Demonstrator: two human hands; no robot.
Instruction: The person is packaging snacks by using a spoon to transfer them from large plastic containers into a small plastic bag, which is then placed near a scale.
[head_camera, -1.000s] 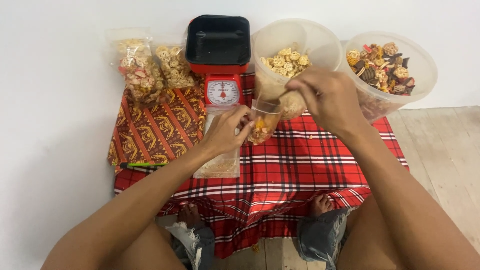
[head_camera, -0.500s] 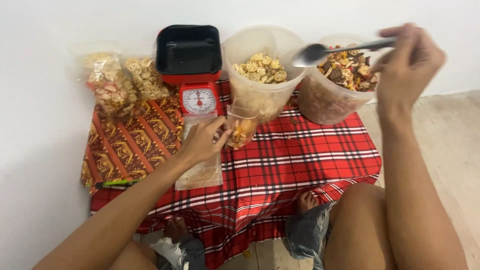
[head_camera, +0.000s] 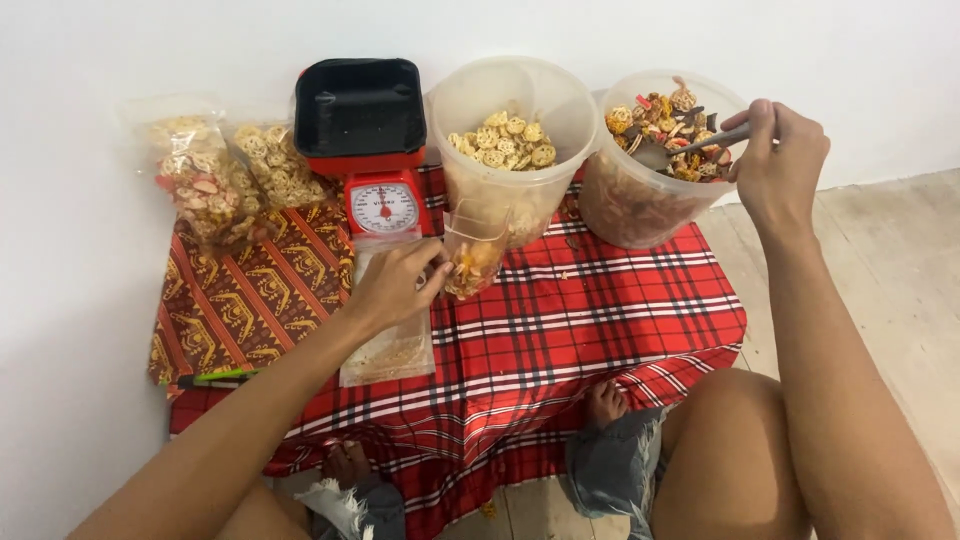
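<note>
- A small clear plastic bag (head_camera: 473, 255), partly filled with mixed orange and yellow snack pieces, is gripped at its left side by the left hand (head_camera: 393, 285), whose fingers are closed on the bag's edge; the bag is held upright just above the red plaid cloth (head_camera: 590, 320) spread on the floor, near the cloth's far edge.
- A metal spoon (head_camera: 690, 148) is pinched by its handle in the right hand (head_camera: 775, 165), fingers closed around it; the spoon's bowl is dipped into a round translucent plastic tub of mixed multicoloured snacks (head_camera: 650, 200), which stands at the far right corner of the cloth.
- A second round translucent plastic tub of pale yellow flower-shaped crackers (head_camera: 505, 170) is set just left of the first, touching or nearly touching it, directly behind the held bag.
- A red kitchen scale with a black square tray and a round dial (head_camera: 370, 150) stands at the far edge of the cloth, just left of the cracker tub.
- A flat clear plastic bag with crumbs (head_camera: 392, 345) lies beneath the left hand on the cloth.
- A brown patterned batik cloth (head_camera: 245, 295) is laid at the left edge, with two filled clear snack packets (head_camera: 225, 175) at its far end and a green pen (head_camera: 215, 377) at its near end.
</note>
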